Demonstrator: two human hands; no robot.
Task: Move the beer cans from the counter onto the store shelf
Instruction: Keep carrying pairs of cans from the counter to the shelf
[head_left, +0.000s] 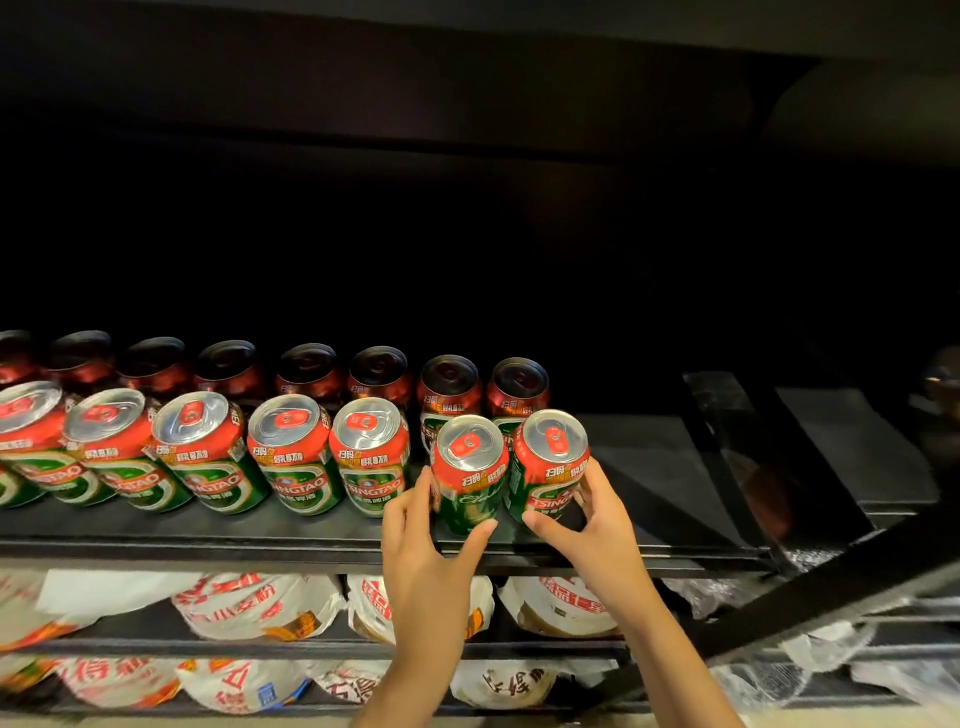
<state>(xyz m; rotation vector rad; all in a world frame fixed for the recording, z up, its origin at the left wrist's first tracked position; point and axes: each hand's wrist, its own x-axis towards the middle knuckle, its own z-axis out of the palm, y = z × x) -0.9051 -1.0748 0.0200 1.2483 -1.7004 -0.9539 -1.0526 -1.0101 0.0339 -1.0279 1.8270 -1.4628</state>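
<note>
Both cans upright at front row's right end, lower centre of frame: left hand (426, 530) grips left can (467, 475), right hand (592, 519) grips right can (548, 467), open shelf (675, 467) rightward.

I'm in a shop, at a dark stocked shelf (311, 540). Identical red-and-green beer cans (291, 452) stand on it in two neat rows, labels facing out (the back row sits deep in shadow). On the lower shelves (156, 647) lie white packets (254, 605) printed with red lettering, packed side by side. Many copies of one product, lined up for display, say retail rather than a home pantry.
</note>
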